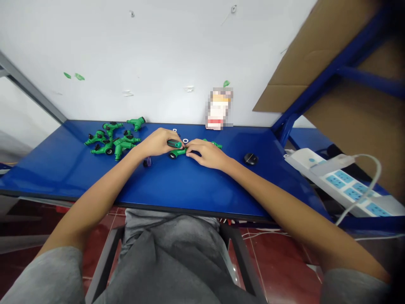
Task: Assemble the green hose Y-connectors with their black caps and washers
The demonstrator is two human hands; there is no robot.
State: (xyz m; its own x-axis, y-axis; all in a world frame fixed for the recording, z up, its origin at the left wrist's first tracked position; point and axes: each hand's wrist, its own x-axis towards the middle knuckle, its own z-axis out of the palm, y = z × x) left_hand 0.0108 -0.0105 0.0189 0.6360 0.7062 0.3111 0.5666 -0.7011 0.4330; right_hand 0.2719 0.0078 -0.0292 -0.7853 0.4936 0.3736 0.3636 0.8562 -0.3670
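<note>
Grey sleeves (53, 274) and a grey shirt (164, 261) sit nearest the camera, with both forearms reaching forward over the desk (202, 190). Clock directions below are taken from the hands, 12 o'clock toward the wall.

Left hand (156, 142): curled, pinching a dark green and black cylindrical part (174, 143) between thumb and fingers.
Right hand (205, 154): curled, fingertips pressed onto a green hose fitting (177, 153) with a black end, just below the cylindrical part. Both hands touch at the fingertips, so the join between the two parts is hidden.

Around the hands, on the blue desk:
- 12 o'clock, touching distance: white washer (185, 140); a second small white piece (174, 130) just beyond it.
- 2 o'clock, just beside the right hand: green fitting (215, 145), partly hidden.
- 3 o'clock, well apart: round black cap (250, 158).
- 8 o'clock, near: small dark purple part (147, 161).
- 9 o'clock: pile of green branched hose connectors (110, 143), with one more (136, 123) lying apart behind it.

Further out:
- 1 o'clock, against the wall: upright package (219, 109), label pixelated and unreadable.
- 4 o'clock, off the desk: white power strip (335, 181) with blue socket panels, no legible writing.
</note>
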